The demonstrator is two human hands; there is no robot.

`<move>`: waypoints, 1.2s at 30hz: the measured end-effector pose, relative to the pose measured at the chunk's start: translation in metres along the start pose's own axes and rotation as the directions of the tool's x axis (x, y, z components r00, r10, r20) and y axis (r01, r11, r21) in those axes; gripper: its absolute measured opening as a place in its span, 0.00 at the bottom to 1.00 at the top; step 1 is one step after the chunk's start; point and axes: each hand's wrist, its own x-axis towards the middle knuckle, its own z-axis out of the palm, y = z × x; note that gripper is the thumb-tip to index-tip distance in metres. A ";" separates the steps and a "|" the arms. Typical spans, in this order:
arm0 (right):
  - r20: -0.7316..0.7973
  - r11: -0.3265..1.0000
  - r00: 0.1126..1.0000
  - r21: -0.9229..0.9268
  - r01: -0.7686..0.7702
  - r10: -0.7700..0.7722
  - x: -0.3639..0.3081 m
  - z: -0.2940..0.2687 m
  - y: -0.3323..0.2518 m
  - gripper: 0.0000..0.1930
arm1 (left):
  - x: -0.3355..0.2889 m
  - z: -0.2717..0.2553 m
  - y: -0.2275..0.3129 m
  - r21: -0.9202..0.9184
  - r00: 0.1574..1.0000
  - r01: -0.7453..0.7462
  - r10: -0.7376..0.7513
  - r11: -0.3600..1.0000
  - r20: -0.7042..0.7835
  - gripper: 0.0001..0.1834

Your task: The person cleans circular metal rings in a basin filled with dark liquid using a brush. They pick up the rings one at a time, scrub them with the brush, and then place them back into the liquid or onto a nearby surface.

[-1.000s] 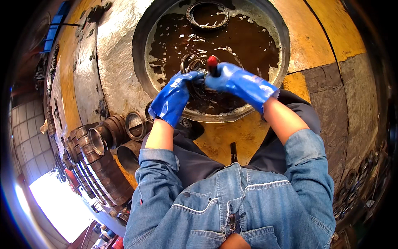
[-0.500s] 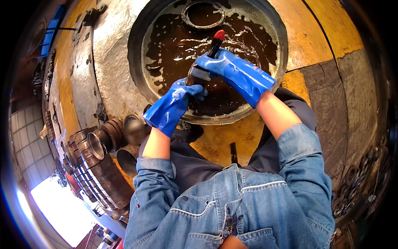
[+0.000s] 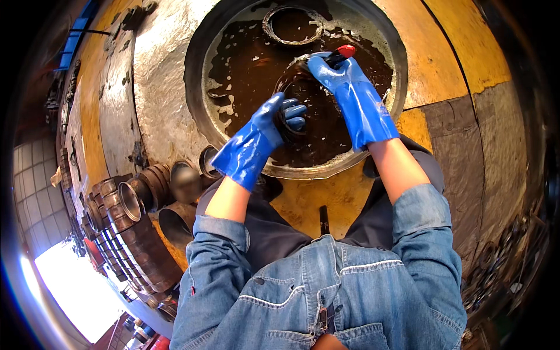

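Both my hands wear long blue rubber gloves above a round metal basin (image 3: 195, 81) of dark brown liquid with pale froth at its edge. My left hand (image 3: 265, 131) is closed on a dark, wet metal ring (image 3: 284, 124), its fingers hooked through the opening. Liquid and glare blur the ring's far side. In my right hand (image 3: 341, 76) is a brush (image 3: 335, 59) with a black handle and red end. Its head is at the ring's far rim, smeared by motion. Another metal ring (image 3: 268, 26) lies in the liquid at the far side.
Several rusty metal rings and sleeves (image 3: 134, 198) are stacked on the left, close to my knee. Yellow and grey worn plates (image 3: 449, 52) cover the floor around the basin. Scattered metal parts (image 3: 496, 256) lie at the lower right.
My right hand has moved right and away from me with the brush, apart from my left hand. The held ring now faces up more, and my left fingers have spread inside it.
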 end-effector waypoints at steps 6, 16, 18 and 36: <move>0.381 0.997 0.923 -0.073 -0.032 0.057 -0.024 0.045 -0.004 0.11 | -0.006 0.023 0.001 -0.283 0.983 -0.022 -0.031 0.959 -0.180 0.33; 0.643 0.896 0.753 -0.244 0.372 -0.138 -0.088 0.007 -0.032 0.13 | 0.003 -0.025 0.017 -0.294 0.999 0.031 -0.040 0.955 -0.026 0.37; 0.666 0.817 0.730 -0.332 0.472 -0.151 -0.094 0.000 -0.021 0.13 | 0.006 -0.026 0.020 -0.261 0.994 0.106 -0.104 0.959 0.023 0.39; 0.522 0.923 0.765 -0.274 -0.268 0.377 -0.001 -0.003 -0.015 0.15 | -0.030 0.002 0.006 0.647 0.960 -0.281 0.203 0.709 0.193 0.31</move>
